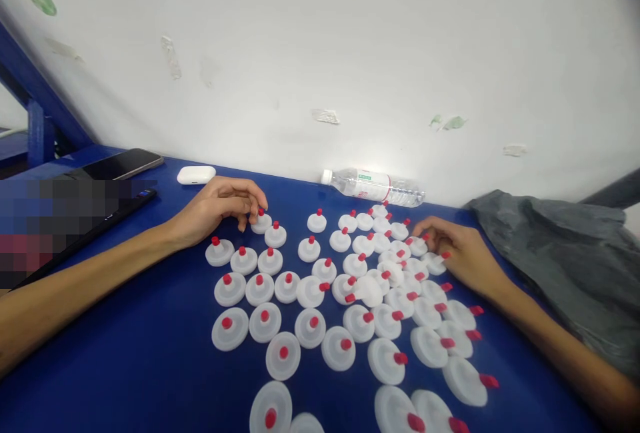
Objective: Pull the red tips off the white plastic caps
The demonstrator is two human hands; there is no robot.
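Head view: left hand (220,208), fingers half-curled, at red-tipped disc (261,224); right hand (457,248), loosely bent, beside another disc (417,247); cannot tell grip.

You can read no words or numbers for certain here. Beyond your left fingers (256,192) and right fingers (431,225), and mostly between them, lies a bottle (407,191); its white label (376,186) bears a small green panel with pale marks and, below that, red marks, all too small and blurred to make out. Left of your left fingers, coarse squares hide most of a screen (70,220).
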